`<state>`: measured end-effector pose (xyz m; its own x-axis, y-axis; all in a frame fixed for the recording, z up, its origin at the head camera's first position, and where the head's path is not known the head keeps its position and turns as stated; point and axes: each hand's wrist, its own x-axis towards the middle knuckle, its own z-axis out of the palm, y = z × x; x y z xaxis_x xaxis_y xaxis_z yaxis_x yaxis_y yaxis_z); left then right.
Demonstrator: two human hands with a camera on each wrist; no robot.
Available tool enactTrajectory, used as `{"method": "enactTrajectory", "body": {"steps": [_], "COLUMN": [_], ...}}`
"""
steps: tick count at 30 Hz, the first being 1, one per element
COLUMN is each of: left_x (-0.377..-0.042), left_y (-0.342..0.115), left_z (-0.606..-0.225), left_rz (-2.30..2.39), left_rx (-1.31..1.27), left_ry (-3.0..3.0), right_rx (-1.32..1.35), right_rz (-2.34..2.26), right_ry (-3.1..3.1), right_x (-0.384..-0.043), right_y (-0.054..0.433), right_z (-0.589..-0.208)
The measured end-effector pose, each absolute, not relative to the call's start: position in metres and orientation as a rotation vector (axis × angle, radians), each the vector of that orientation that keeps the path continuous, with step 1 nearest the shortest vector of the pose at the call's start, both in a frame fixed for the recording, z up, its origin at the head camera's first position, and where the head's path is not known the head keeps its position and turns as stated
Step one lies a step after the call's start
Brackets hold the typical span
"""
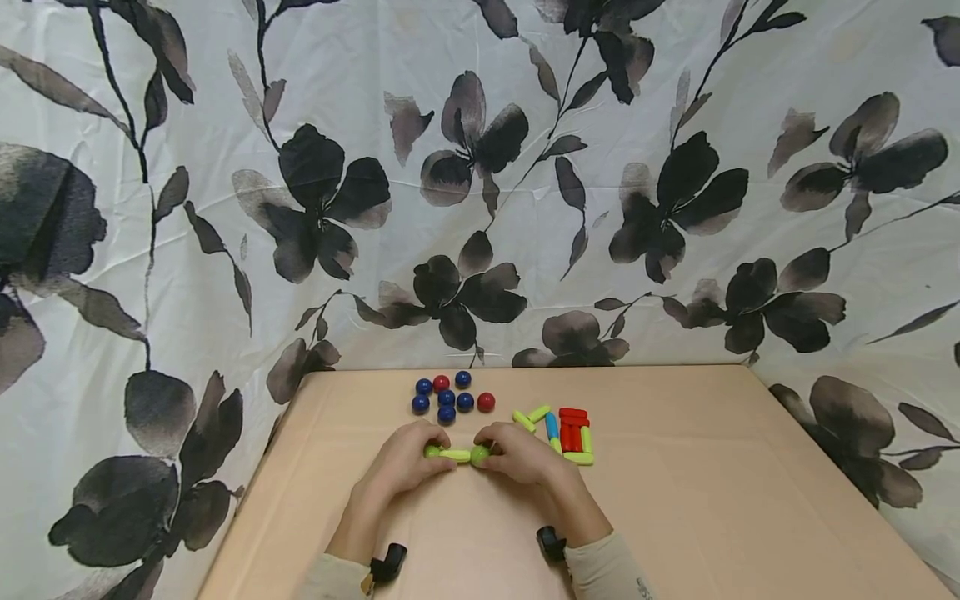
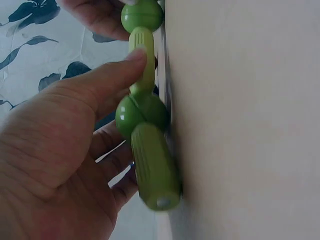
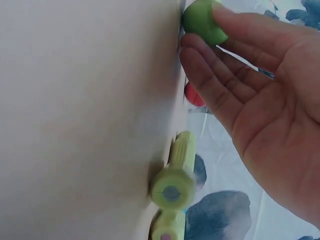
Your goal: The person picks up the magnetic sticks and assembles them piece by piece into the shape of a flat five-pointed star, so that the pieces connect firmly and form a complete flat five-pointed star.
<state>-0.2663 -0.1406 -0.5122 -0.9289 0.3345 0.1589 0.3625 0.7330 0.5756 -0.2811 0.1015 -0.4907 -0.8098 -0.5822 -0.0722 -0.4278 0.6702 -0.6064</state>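
Note:
Between my two hands lies a short chain of magnetic building pieces. A yellow-green rod (image 1: 456,456) joins a green ball (image 1: 432,451) at the left to another green ball (image 1: 480,456) at the right. My left hand (image 1: 405,458) grips the left end, its thumb on the joining rod and its other fingers behind the ball. A second yellow-green rod (image 2: 156,170) sticks out from that ball towards the left wrist camera. My right hand (image 1: 521,454) pinches the right green ball (image 3: 202,22) between thumb and fingertips.
Several blue balls (image 1: 446,397) and two red balls (image 1: 486,402) sit beyond the hands near the table's far edge. To the right are red rods (image 1: 574,429), a blue rod (image 1: 552,426) and several yellow-green rods (image 1: 578,458). A flowered cloth (image 1: 465,208) hangs behind the table (image 1: 712,500).

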Motion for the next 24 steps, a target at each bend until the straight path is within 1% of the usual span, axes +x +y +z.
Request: {"method": "enactTrajectory", "body": {"steps": [3, 7, 11, 18, 24], "left_x": [-0.266, -0.266, -0.265, -0.266, -0.268], "left_y": [-0.138, -0.136, -0.137, -0.138, -0.139], "left_z": [-0.513, -0.512, -0.511, -0.512, -0.515], "left_rz": [-0.957, -0.969, -1.007, -1.071, -1.095], "left_rx": [-0.666, -0.717, -0.682, -0.635, -0.623], "left_ry": [-2.836, -2.820, -2.843, -2.863, -2.866], "right_rx": [-0.818, -0.837, -0.805, -0.720, -0.557], "right_rz": [-0.865, -0.881, -0.949, -1.075, -1.083], "right_ry": [2.611, 2.586, 2.565, 2.680, 2.860], "right_x": [-0.280, -0.279, -0.280, -0.287, -0.291], "right_y": [0.097, 0.094, 0.102, 0.133, 0.147], "right_z": [-0.490, -0.490, -0.489, -0.480, -0.477]}}
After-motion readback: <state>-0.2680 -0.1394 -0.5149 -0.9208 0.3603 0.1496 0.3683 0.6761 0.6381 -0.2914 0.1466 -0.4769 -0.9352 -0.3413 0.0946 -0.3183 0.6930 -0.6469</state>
